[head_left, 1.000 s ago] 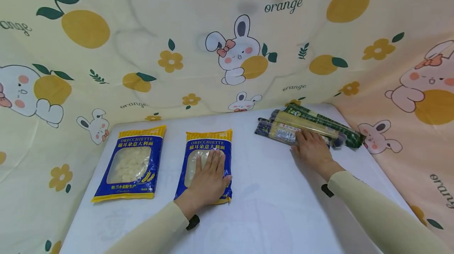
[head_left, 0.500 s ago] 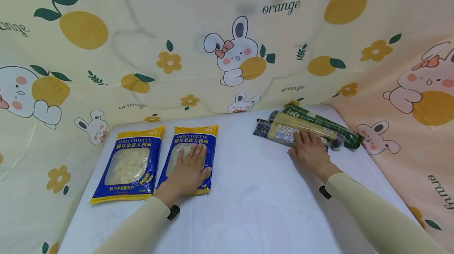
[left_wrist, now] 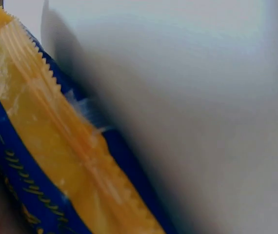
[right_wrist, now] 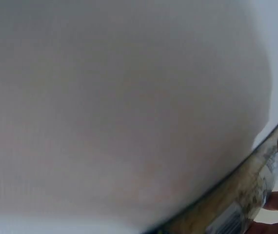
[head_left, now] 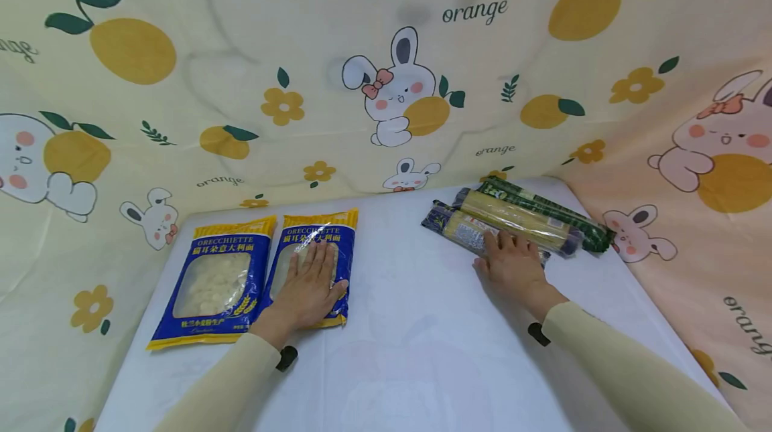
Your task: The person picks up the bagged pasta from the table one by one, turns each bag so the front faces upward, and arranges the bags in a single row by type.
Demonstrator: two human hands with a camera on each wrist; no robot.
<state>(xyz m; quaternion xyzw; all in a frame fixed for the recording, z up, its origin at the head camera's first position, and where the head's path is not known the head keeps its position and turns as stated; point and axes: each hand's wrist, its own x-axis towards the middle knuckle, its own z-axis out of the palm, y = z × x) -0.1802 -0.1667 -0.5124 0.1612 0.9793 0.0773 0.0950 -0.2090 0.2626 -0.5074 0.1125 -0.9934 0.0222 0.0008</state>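
We've got a white desk at 6 o'clock, cream printed cloth behind it and round both sides, 9 through 12 to 3. Prints we can make out: bunny at 12, more bunnies at 9 and 3, big orange fruit at 10, "orange" lettering at 1, yellow flower at 2.

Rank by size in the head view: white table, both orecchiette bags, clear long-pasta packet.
1. White table
2. Left orecchiette bag and right orecchiette bag: alike, left hand partly covering the latter
3. Clear long-pasta packet
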